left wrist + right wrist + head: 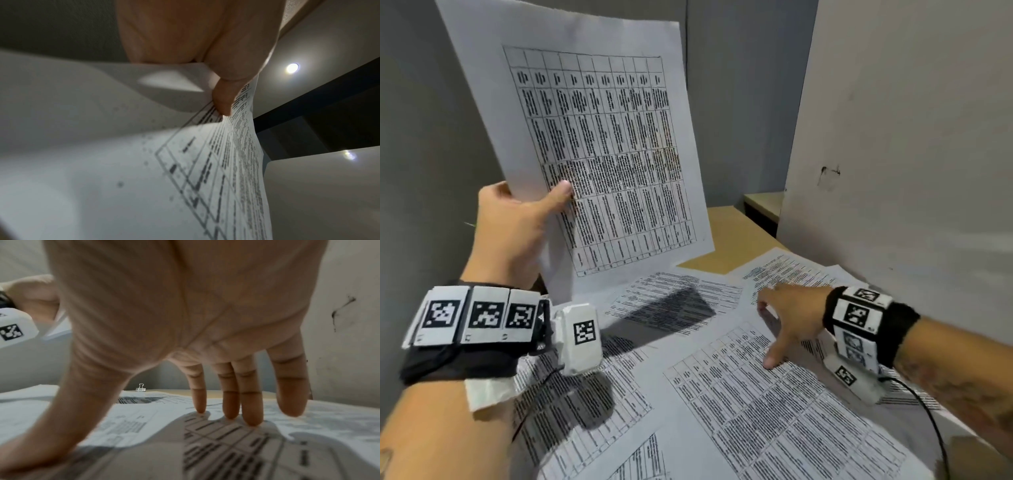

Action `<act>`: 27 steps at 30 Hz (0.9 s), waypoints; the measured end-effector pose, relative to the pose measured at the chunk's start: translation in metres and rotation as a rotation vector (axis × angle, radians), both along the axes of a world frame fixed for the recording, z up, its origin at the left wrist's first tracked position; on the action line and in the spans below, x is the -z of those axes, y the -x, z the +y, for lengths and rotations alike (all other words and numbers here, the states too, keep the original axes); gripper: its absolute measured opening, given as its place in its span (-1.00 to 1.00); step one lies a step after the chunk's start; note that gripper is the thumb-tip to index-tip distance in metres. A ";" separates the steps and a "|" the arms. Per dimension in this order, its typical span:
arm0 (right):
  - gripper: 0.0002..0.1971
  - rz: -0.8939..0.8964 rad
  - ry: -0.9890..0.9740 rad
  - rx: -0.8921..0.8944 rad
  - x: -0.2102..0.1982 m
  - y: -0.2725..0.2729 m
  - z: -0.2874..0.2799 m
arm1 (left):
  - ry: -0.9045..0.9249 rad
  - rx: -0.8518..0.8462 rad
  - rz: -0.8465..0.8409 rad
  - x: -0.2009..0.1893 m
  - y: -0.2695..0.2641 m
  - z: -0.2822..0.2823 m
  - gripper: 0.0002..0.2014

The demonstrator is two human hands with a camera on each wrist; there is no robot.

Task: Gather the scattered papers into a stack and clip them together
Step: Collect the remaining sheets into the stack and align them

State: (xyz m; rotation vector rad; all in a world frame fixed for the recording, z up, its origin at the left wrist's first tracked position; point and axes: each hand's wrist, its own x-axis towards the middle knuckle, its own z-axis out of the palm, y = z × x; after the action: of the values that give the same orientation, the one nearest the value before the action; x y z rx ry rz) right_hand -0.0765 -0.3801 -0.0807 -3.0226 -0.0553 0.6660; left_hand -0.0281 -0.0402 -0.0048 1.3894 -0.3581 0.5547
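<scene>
The left hand [513,222] pinches one sheet [599,144] and holds it upright above the table [736,236]. The right hand [794,315] presses spread fingers [252,410] on the papers [774,411] lying scattered at the near right. A clip [141,387] stands at the far edge.

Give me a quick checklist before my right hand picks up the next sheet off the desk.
1. Left hand holds the raised sheet firmly: ok, thumb pinches it.
2. Right hand free to take a sheet: ok, fingers spread, nothing held.
3. Right fingertips on the table-printed sheet: ok, touching.
4. That sheet free of overlap from others: cannot tell.
5. Binder clip located: ok, at the far desk edge, seen only by the right wrist camera.
6. Papers stacked: not ok, several lie scattered.
</scene>
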 end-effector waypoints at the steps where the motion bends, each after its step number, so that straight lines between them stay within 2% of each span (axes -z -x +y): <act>1: -0.04 0.006 -0.017 0.018 -0.001 -0.001 0.004 | 0.026 -0.009 0.008 -0.002 0.003 0.002 -0.67; 2: -0.07 0.013 -0.042 0.041 -0.001 -0.003 0.005 | 0.041 -0.005 0.006 -0.004 0.004 0.005 -0.54; 3: -0.10 0.025 -0.065 0.065 -0.001 -0.005 0.006 | 0.048 0.010 -0.006 -0.004 0.005 0.006 -0.56; 5: -0.08 0.044 -0.081 0.085 -0.002 -0.008 0.008 | 0.039 0.005 0.021 -0.004 0.002 0.009 -0.88; 8: 0.21 0.032 -0.115 0.014 -0.006 -0.015 0.015 | 0.092 -0.049 0.041 -0.002 0.002 0.008 -0.58; 10: 0.25 0.022 -0.165 -0.025 -0.009 -0.023 0.022 | 0.095 -0.100 0.039 -0.003 0.008 0.008 -0.52; 13: 0.07 0.029 -0.031 -0.098 -0.007 -0.036 0.031 | 0.123 -0.109 0.046 -0.006 0.013 0.017 -0.42; 15: -0.07 0.065 0.044 -0.112 -0.007 -0.043 0.036 | 0.179 -0.085 0.038 -0.010 0.011 0.031 -0.56; 16: -0.18 0.088 0.076 -0.133 -0.008 -0.045 0.038 | 0.200 -0.076 0.040 -0.011 0.009 0.039 -0.65; 18: -0.52 0.075 0.088 -0.175 -0.010 -0.051 0.041 | 0.210 -0.106 0.034 -0.014 0.007 0.052 -0.64; 22: -0.67 -0.112 -0.070 -0.209 -0.016 -0.079 0.046 | 0.238 -0.095 0.016 -0.015 0.005 0.065 -0.53; 25: -0.70 -0.252 -0.063 -0.232 -0.023 -0.108 0.065 | 0.273 -0.115 0.005 -0.015 0.010 0.063 -0.73; 27: -0.73 -0.315 -0.109 -0.235 -0.024 -0.129 0.081 | 0.262 -0.148 0.003 -0.017 0.015 0.061 -0.72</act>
State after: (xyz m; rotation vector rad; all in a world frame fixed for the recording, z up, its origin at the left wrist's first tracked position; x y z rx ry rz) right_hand 0.0525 -0.2995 -0.0565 -3.0083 -0.4475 0.1822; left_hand -0.0431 0.0207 0.0122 1.1687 -0.1739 0.6954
